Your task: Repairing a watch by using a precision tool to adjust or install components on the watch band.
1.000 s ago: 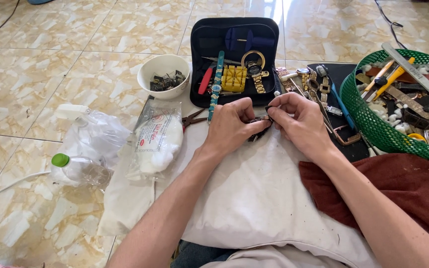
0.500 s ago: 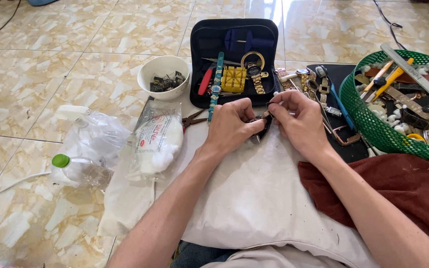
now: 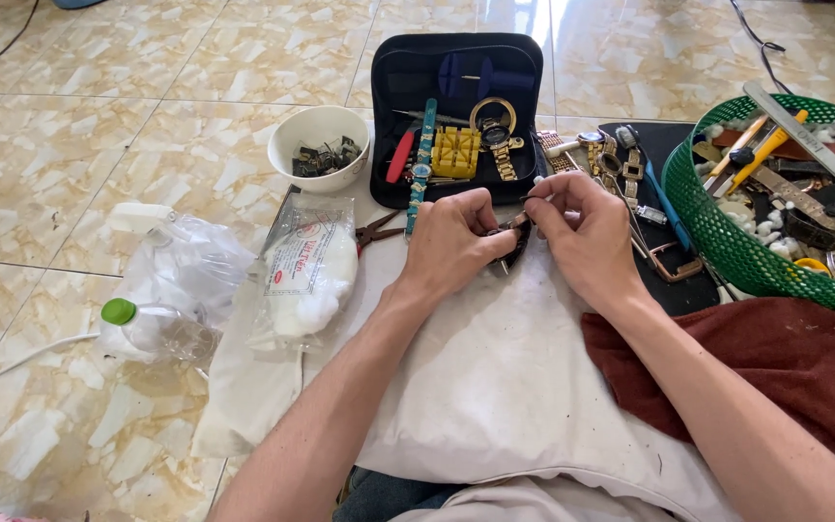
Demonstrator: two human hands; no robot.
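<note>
My left hand [image 3: 456, 242] and right hand [image 3: 577, 237] both pinch a small dark watch [image 3: 514, 237] between them, over the white cloth [image 3: 495, 377]. Beyond my fingers lies the open tool case [image 3: 417, 72]; right of my right hand, the green basket [image 3: 717, 232].
</note>
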